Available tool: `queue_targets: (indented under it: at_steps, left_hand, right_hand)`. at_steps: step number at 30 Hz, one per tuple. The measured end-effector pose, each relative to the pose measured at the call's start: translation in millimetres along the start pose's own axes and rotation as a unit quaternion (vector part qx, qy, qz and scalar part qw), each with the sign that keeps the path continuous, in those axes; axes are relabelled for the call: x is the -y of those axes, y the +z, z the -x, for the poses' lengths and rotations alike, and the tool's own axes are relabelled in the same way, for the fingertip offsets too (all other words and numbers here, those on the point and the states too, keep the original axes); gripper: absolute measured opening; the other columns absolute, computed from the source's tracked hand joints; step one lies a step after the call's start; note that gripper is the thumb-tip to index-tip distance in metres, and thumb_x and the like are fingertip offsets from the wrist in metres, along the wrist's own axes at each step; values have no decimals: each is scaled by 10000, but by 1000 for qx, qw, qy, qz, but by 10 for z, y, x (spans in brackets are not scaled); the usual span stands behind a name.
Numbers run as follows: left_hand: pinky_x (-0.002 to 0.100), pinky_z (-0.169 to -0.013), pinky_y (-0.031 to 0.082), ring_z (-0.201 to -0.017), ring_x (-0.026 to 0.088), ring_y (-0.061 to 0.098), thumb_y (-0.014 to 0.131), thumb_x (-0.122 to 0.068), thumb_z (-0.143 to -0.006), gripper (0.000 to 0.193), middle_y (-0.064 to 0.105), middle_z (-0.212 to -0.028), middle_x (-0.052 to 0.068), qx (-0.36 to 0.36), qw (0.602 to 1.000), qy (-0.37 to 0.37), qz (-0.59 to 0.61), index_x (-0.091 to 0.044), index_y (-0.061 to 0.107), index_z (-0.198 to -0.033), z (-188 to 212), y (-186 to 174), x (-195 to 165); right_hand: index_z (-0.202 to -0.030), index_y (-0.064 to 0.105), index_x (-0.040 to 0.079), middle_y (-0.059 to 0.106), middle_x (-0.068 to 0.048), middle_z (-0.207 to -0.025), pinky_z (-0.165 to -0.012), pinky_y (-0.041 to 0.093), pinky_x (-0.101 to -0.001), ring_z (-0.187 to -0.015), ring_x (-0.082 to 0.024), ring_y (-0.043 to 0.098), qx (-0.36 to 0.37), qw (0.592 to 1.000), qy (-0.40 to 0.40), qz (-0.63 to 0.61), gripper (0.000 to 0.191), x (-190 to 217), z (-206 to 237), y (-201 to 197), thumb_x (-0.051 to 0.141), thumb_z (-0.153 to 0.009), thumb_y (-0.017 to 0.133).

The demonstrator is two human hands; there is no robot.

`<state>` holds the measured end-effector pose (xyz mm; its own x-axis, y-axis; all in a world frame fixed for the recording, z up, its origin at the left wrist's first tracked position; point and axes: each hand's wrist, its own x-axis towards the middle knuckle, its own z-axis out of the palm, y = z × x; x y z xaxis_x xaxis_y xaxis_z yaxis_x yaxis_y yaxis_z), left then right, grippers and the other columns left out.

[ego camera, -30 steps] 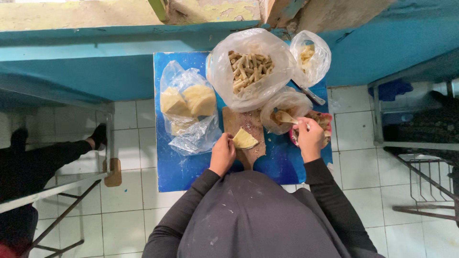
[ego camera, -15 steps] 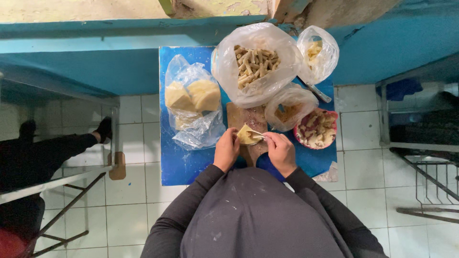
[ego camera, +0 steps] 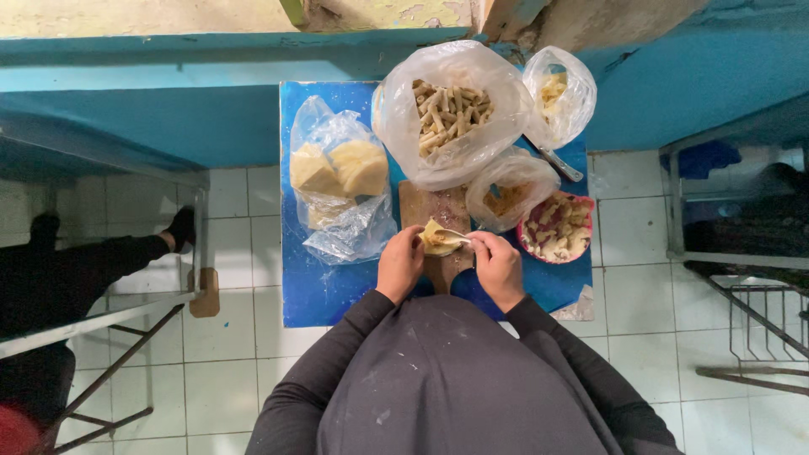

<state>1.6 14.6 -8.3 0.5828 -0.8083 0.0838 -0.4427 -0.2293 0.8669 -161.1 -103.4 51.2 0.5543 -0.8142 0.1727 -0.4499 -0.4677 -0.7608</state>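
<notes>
My left hand (ego camera: 399, 263) holds a pale yellow dough wrapper (ego camera: 436, 238) over a small wooden board (ego camera: 433, 215). My right hand (ego camera: 498, 264) grips a spoon (ego camera: 455, 233) whose tip rests on the wrapper. Both hands sit close together above a small blue table (ego camera: 320, 291). Just right of my right hand stands a red bowl (ego camera: 558, 228) of pale filling.
A clear bag of yellow wrapper stacks (ego camera: 339, 173) lies at the left of the table. A large bag of rolled pieces (ego camera: 451, 110) and two smaller bags (ego camera: 559, 91) sit at the back. A person's dark-sleeved leg and foot (ego camera: 101, 261) reach in at left beside a metal frame.
My right hand came from the red bowl at the right over to the wrapper in my left hand, bringing the spoon onto it.
</notes>
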Motion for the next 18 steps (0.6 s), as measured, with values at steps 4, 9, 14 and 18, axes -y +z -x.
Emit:
queue_targets:
  at_steps: [4,9,14,18]
  left_hand:
    - [398,-769,565,-873,325,708,662,-63,-920,284,699,-995,153,8,999,-20,41,-69,633,-1203,-1,-14,-24]
    - [371,-735,583,-825,294,730,669,-61,-915,300,708,-985,144,30,995,-46,78,-75,633,-1213,-20,-7,-14]
    - [372,-745,583,-839,296,731,670,-57,-916,298,714,-983,151,28,995,-38,85,-66,639,-1212,-48,51,1]
    - [383,-780,584,-912,319,737,649,-67,-964,258,721,-1037,175,15,996,-18,84,-59,645,-1222,-47,74,9]
  right_hand:
    - [-1067,711,36,754,-79,-847,-684,550,-285,-801,-151,749,-21,991,101,-91,130,-314,-38,-87,110,-1021,615]
    - [-1080,705,8,733,-111,-838,-695,537,-299,-758,-194,715,-158,983,88,-14,137,-608,-62,-321,90,-1057,597]
    - [-1159,733,45,705,-151,-1023,-808,545,-387,-926,-275,691,-124,987,19,103,188,-578,-264,-371,89,-1001,641]
    - [-1208,744,57,611,-261,-1193,-912,488,-437,-1078,-389,597,-168,938,-126,277,352,-295,-229,-340,136,-868,700]
